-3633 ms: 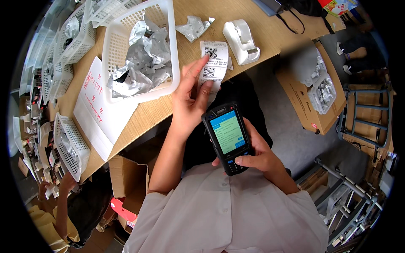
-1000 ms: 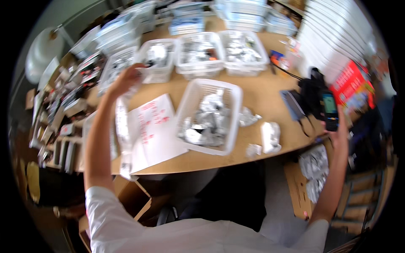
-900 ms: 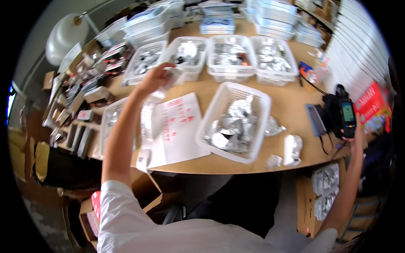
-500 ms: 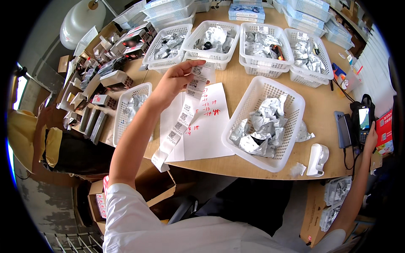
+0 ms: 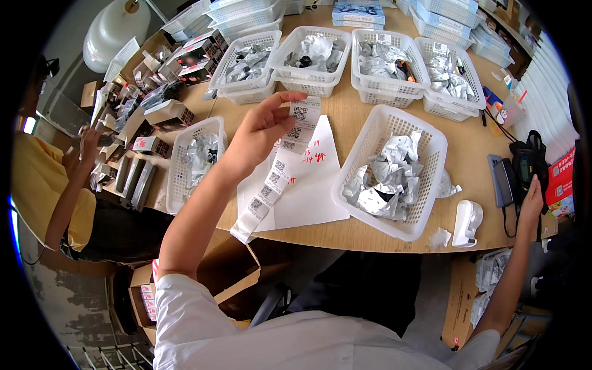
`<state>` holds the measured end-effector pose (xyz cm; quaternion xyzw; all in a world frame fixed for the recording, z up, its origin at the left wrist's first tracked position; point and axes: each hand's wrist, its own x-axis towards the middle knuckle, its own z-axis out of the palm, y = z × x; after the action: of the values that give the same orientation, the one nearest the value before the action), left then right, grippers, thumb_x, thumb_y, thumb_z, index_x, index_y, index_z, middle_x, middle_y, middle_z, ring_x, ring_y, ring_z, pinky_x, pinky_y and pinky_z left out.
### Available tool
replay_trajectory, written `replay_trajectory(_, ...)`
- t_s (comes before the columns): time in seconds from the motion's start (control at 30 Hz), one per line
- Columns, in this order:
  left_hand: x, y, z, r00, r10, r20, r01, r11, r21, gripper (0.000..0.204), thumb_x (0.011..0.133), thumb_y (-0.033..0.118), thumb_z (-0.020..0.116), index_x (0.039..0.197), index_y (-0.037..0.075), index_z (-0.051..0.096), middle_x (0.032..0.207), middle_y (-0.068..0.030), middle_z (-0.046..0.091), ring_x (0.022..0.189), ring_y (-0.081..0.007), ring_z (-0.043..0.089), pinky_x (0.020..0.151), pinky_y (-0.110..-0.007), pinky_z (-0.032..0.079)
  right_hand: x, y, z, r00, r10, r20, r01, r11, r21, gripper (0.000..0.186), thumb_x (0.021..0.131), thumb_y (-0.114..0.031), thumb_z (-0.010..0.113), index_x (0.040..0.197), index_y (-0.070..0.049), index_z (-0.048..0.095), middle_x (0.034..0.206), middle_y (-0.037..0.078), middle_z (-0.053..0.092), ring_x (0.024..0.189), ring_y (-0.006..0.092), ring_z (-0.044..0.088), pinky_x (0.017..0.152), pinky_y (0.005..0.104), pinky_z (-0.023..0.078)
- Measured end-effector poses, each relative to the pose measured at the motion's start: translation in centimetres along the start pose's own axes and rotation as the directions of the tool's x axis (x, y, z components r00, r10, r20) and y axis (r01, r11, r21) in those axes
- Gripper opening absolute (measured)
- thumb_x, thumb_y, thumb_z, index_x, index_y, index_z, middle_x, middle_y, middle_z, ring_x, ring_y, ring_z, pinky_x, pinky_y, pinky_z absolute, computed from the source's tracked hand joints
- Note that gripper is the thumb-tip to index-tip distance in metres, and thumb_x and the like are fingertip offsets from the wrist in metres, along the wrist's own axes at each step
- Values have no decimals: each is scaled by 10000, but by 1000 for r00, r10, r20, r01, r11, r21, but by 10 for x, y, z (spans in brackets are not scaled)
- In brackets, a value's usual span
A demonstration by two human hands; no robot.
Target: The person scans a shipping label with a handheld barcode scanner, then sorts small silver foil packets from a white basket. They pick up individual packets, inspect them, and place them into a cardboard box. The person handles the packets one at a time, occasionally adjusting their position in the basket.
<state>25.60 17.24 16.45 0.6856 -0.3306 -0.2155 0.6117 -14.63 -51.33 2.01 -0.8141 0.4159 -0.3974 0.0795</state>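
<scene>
My left hand (image 5: 271,123) pinches a long white strip of QR-code labels (image 5: 271,185), which dangles over a paper sheet with red handwriting (image 5: 314,191). At the right edge my right hand (image 5: 531,196) grips the black handheld scanner (image 5: 526,163), low against a black bag (image 5: 533,145), its screen now dark. In front of me stands a white mesh basket (image 5: 430,185) of crumpled silver packets (image 5: 391,185). Right of it lies a white tape dispenser (image 5: 467,223). A smaller basket (image 5: 179,148) stands left of the sheet.
Four packet-filled baskets (image 5: 308,77) line the back, with stacked bins (image 5: 447,15) behind. Small boxes (image 5: 169,116) crowd the table's left. A co-worker in yellow (image 5: 55,197) works at left. A red printed package (image 5: 561,185) sits far right; cartons (image 5: 457,296) stand below.
From holding labels and scanner near my body, my hands have spread apart, left over the sheet, right to the bag. In the last half second the scanner's screen has darkened and the co-worker has appeared further.
</scene>
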Motion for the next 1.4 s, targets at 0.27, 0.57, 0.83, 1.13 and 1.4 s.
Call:
replay_trajectory(0.27, -31, 2, 8, 999, -43, -28, 40, 992, -119, 478, 1077, -108, 582, 1541, 9, 581, 1209, -94, 794, 1078, -128, 749, 957, -289, 587, -30, -49, -6, 962, -239, 132, 259, 952, -162, 512, 1176, -435, 564, 1396, 12, 678, 1353, 221, 700, 1266, 424, 658, 1069, 462, 527)
replay_trajectory(0.57, -52, -6, 29, 997, -44, -63, 42, 999, -31, 321, 1035, -123, 691, 1339, -21, 713, 1231, -84, 805, 1121, -96, 732, 1001, -260, 589, -103, -231, -75, 919, -393, 13, 389, 913, 122, 275, 1105, -157, 679, 1329, -2, 719, 1295, 177, 735, 1222, 340, 708, 1057, 425, 548)
replay_trajectory(0.83, -102, 25, 89, 998, -25, 54, 19, 993, 121, 225, 1041, -28, 768, 1265, -43, 759, 1089, -62, 844, 1014, -60, 729, 915, -247, 600, -251, -463, -91, 749, -657, -87, 491, 461, 739, 351, 869, -6, 847, 1212, -11, 776, 1102, 123, 733, 931, 291, 746, 778, 395, 627)
replay_trajectory(1.13, -144, 24, 88, 988, -76, 131, 78, 997, -5, 476, 970, 189, 913, 1290, -106, 719, 1214, -141, 790, 1116, -167, 756, 962, -298, 608, -302, -457, -91, 784, -579, -225, 520, 413, 748, 282, 803, 12, 821, 1082, 20, 784, 1095, 118, 740, 891, 273, 728, 726, 380, 622)
replay_trajectory(1.4, -44, 14, -28, 694, 675, -250, -317, 598, 737, 237, 1102, 95, 722, 1309, -16, 759, 1126, -64, 807, 929, -100, 705, 848, -280, 572, -333, -372, -163, 905, -350, -243, 403, 515, 756, 263, 832, 72, 830, 1066, -48, 816, 950, 58, 619, 881, 252, 648, 644, 336, 562)
